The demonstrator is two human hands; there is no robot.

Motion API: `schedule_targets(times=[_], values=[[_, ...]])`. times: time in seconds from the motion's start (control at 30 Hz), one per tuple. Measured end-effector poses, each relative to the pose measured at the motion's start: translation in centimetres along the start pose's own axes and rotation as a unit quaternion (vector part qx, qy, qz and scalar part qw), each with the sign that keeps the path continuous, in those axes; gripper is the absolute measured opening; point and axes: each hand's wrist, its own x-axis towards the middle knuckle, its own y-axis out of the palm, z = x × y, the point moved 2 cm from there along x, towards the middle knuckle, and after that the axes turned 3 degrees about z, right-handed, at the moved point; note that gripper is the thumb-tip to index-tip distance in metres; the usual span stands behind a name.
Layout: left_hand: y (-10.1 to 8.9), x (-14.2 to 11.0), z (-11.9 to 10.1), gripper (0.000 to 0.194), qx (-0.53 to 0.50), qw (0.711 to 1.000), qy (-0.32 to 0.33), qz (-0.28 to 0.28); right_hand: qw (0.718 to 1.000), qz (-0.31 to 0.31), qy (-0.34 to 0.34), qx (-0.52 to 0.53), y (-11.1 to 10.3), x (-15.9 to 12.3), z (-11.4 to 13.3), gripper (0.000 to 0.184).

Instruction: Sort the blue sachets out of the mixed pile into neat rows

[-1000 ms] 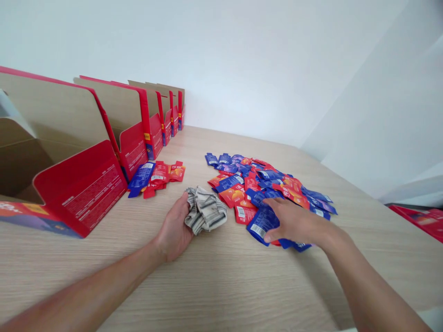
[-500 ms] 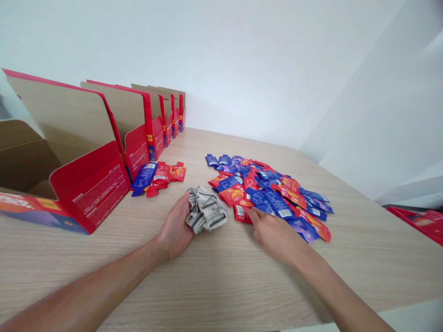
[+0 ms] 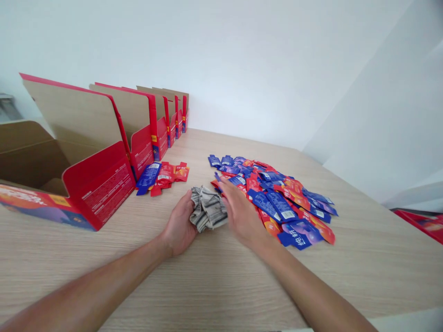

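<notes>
My left hand (image 3: 180,226) is wrapped round the left side of a crumpled striped cloth (image 3: 208,210), grey and off-white, just above the table. My right hand (image 3: 240,214) stands edge-on against the right side of that cloth, its fingers stretched out and slightly blurred. Its palm side is hidden from me. A small blue tip (image 3: 217,176) shows by its fingertips; whether it belongs to the pile I cannot tell. Behind and right of this hand spreads a pile of red and blue flat packets (image 3: 277,200), partly covered by it.
Open red cardboard boxes (image 3: 100,184) stand in a row along the left, flaps raised. In front of them lies a smaller group of red and blue packets (image 3: 162,177). A red item (image 3: 420,223) sits at the right edge. A white wall (image 3: 242,69) rises behind the table (image 3: 214,286).
My right hand has moved left from a red packet at the pile's near edge to the cloth, its fingers straightening. My left hand keeps the cloth. The view has shifted slightly.
</notes>
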Motion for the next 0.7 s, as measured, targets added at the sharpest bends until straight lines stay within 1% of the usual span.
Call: schedule_targets(times=[0.03, 0.1, 0.17, 0.2, 0.33, 0.47, 0.57, 0.6, 0.63, 0.7], values=[[-0.1, 0.0, 0.0, 0.034, -0.001, 1.0, 0.007, -0.012, 0.999, 0.041, -0.006, 0.016, 1.5, 0.2, 0.3, 0.051], [-0.4, -0.1, -0.1, 0.028, 0.004, 0.999, 0.029, -0.044, 0.993, 0.116, -0.006, 0.032, 3.7, 0.4, 0.7, 0.064], [-0.6, -0.2, -0.2, 0.026, 0.014, 0.997, 0.049, -0.061, 0.987, 0.157, 0.007, 0.039, 4.7, 0.2, 0.8, 0.076], [-0.6, -0.2, -0.3, 0.025, 0.018, 0.997, 0.053, -0.061, 0.986, 0.16, 0.017, 0.043, 4.8, 0.1, 0.8, 0.078], [-0.8, -0.2, -0.2, 0.024, 0.025, 0.996, 0.062, -0.058, 0.987, 0.144, 0.039, 0.058, 4.1, -0.4, 1.4, 0.075], [-1.0, -0.3, -0.1, 0.022, 0.011, 0.997, 0.064, -0.051, 0.987, 0.151, 0.013, 0.056, 3.4, -1.1, 3.1, 0.065], [-0.7, -0.4, -0.2, 0.022, 0.003, 0.996, 0.044, -0.073, 0.984, 0.156, 0.003, 0.084, 2.2, -1.4, 4.1, 0.061], [-0.6, -0.4, -0.2, 0.024, 0.003, 0.997, 0.029, -0.077, 0.984, 0.145, 0.014, 0.098, 1.6, -1.4, 4.1, 0.061], [-0.4, -0.4, -0.2, 0.028, 0.002, 0.997, 0.014, -0.073, 0.986, 0.122, 0.033, 0.111, 1.0, -1.2, 3.9, 0.06], [-0.1, -0.3, -0.1, 0.039, -0.005, 0.999, -0.015, -0.045, 0.987, 0.033, 0.082, 0.132, 0.0, -0.7, 3.0, 0.057]])
